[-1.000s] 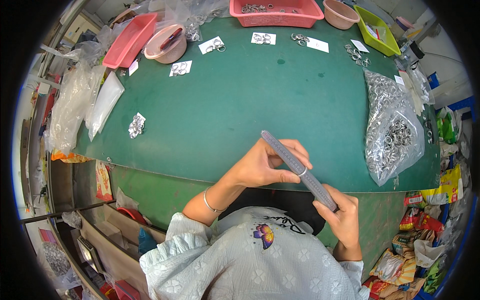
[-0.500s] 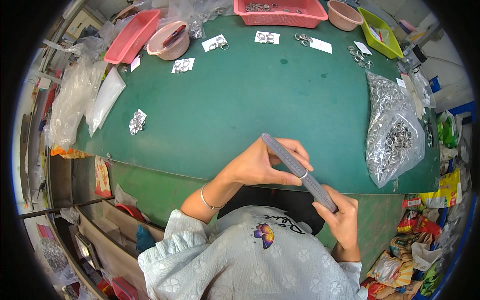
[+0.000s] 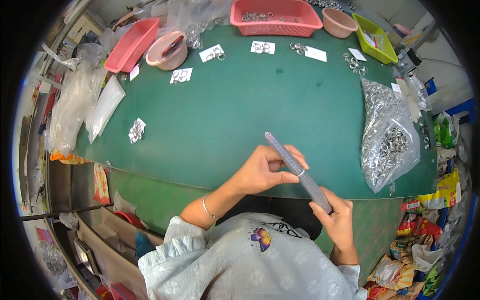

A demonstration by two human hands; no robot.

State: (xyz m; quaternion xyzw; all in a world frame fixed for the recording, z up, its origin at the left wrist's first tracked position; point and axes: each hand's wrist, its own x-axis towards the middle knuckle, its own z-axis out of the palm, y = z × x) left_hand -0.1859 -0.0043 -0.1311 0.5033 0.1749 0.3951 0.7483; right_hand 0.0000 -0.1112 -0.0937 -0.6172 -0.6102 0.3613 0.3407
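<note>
A grey tapered ring mandrel (image 3: pixel 313 188) with fine markings slants across in front of my chest, over the table's near edge. Its thick lower end is gripped in my right hand (image 3: pixel 338 219), fingers closed around it. A thin silver ring (image 3: pixel 301 173) encircles the mandrel about midway along. My left hand (image 3: pixel 259 171) pinches at that ring, thumb on the near side and fingers across the far side. The narrow tip of the mandrel sticks out past the left hand.
Small ring piles lie on white cards, one card (image 3: pixel 262 47) at the far middle and one pile (image 3: pixel 136 131) at left. A clear bag of rings (image 3: pixel 390 140) sits at right. Pink baskets (image 3: pixel 275 30), bowls and a green basket (image 3: pixel 375 42) line the far edge of the green table (image 3: pixel 225 110).
The view has shifted slightly, so the table's things appear lower. The mandrel's tip now stands clear of my left hand and points a little more steeply away. Both hands keep their hold.
</note>
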